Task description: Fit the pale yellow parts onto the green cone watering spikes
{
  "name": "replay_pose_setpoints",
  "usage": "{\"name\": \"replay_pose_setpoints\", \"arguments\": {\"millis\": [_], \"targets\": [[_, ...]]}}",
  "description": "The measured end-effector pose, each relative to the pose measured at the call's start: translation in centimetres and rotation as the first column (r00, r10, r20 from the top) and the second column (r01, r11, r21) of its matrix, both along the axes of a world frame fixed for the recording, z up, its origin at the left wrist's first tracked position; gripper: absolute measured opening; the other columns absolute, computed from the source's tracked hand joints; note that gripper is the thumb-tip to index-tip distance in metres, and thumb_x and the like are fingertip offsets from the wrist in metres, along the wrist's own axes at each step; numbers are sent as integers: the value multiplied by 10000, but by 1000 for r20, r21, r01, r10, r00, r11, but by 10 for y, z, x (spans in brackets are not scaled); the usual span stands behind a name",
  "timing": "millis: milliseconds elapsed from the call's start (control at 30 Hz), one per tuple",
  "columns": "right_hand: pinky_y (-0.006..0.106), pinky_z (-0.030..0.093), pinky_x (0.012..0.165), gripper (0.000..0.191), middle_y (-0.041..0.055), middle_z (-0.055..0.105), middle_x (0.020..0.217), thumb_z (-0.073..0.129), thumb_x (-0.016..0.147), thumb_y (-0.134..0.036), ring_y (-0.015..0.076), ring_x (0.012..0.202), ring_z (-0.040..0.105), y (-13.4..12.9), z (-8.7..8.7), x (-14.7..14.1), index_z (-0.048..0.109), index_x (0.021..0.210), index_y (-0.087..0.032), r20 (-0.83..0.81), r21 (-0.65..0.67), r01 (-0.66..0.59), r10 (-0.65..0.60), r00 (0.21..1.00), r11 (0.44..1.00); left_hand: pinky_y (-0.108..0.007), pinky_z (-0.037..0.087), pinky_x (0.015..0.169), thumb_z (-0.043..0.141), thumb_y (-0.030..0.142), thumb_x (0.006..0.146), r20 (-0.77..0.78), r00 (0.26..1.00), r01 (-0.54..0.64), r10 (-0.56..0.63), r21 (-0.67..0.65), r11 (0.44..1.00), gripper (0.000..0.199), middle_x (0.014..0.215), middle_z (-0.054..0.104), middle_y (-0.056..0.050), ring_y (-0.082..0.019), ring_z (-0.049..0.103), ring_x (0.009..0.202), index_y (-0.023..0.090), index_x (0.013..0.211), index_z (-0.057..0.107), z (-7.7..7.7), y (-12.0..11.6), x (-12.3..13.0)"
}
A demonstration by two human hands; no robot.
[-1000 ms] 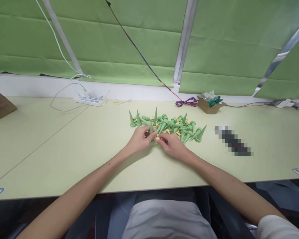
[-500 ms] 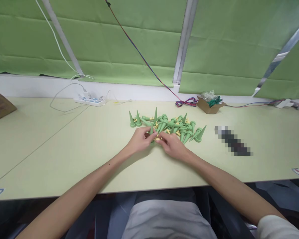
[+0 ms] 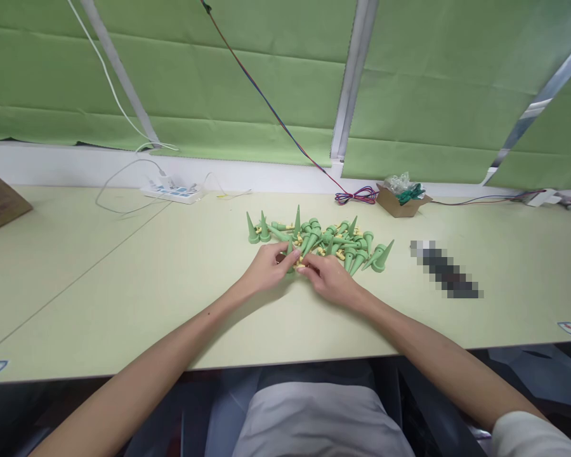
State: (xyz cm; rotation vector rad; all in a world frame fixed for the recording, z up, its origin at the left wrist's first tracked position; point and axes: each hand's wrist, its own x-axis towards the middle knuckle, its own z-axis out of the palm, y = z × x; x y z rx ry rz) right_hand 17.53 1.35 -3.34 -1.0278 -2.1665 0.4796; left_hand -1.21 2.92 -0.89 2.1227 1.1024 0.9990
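My left hand is closed around a green watering spike, a pointed plastic cone partly hidden by the thumb and fingers. Against it, my right hand pinches a small yellow valve between thumb and forefinger. The fingertips of both hands almost meet, so how the two parts join is hard to see. Just behind the hands lies a loose heap of green spikes, several with yellow valves on them. Upright spikes stand at the heap's left side, and another spike stands at its right end.
A small cardboard box with clear plastic and green material is at the back, beside a coiled red-and-blue cable. Farther left lies a white power strip. A pixelated dark object rests on the table at right.
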Motion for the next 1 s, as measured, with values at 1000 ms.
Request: {"name": "replay_pose_setpoints", "arguments": {"millis": [1000], "targets": [[243,273,532,233,-43,478,565,507,967,-248,102,503,390,-1,-1,0,556,748,-184,5,11,0,0,1000,1000,-257,305,520,569,375,874,-35,999,25,-27,-76,997,224,596,546,20,-128,438,533,170,802,626,1,1,-2]]}}
